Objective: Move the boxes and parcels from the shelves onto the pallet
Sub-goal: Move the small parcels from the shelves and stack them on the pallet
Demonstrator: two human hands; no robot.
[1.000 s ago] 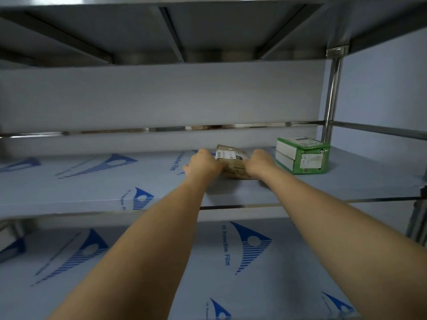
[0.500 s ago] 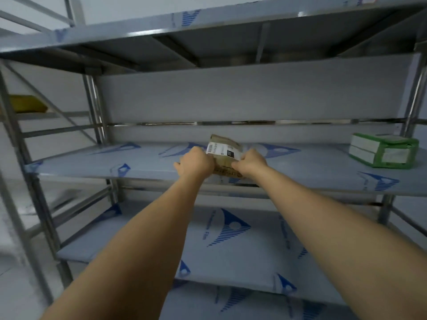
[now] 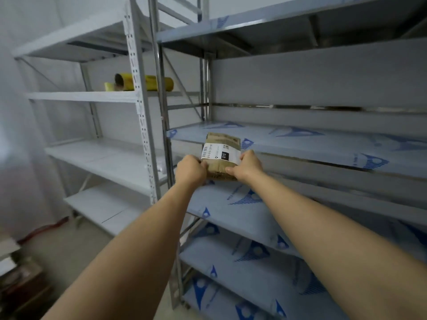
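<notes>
We have lifted the brown labelled parcel (image 3: 221, 155) clear of the film-covered shelf (image 3: 300, 144) it lay on a second ago, left hand (image 3: 190, 170) and right hand (image 3: 248, 165) curled round its ends, ready for the unseen pallet

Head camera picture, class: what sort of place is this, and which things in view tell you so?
Probably a storeroom or small warehouse: tall metal shelving units, a labelled brown parcel held in both hands, and a yellow roll stored on a shelf.

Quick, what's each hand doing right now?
Left hand: grips the left end of the brown parcel.
Right hand: grips the parcel's right end.
</notes>
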